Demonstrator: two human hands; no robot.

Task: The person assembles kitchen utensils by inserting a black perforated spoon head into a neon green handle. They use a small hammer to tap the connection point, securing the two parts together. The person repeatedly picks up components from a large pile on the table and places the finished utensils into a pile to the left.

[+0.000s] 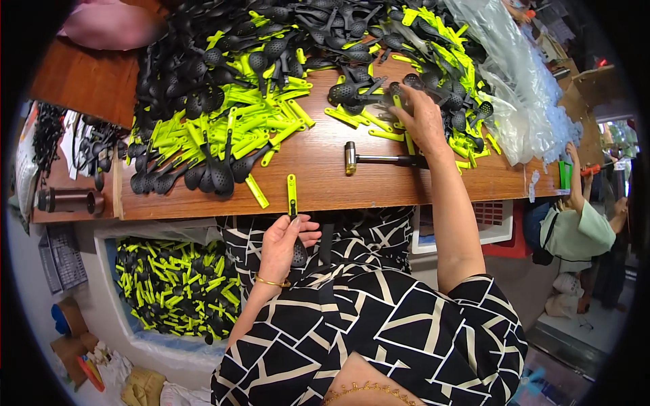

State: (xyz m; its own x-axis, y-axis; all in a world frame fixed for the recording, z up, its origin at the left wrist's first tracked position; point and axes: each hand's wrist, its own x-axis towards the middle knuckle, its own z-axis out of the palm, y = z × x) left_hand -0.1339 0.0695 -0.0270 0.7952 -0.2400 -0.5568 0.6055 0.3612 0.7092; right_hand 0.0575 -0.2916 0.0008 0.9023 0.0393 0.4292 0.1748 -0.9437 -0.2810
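Observation:
My left hand (279,247) is closed round a slotted spoon with a lime green handle (292,193) pointing up and away over the table's front edge. Its black perforated head (299,254) hangs below my fingers. My right hand (424,120) reaches out over the tabletop, thumb and fingers curled round a blurred dark utensil piece (395,91) at the edge of the right heap. Just left of my right forearm lies a hammer (351,158) with a metal head and dark handle. A loose lime green handle (256,191) rests near the front edge.
Lime green handles (223,122) and black utensil heads (179,81) are heaped across the wooden table (325,191). Clear plastic sheeting (504,88) lies at the right. A lined box of spoons (179,287) stands below left, a brown flask (68,201) above it. Another person (575,227) is at far right.

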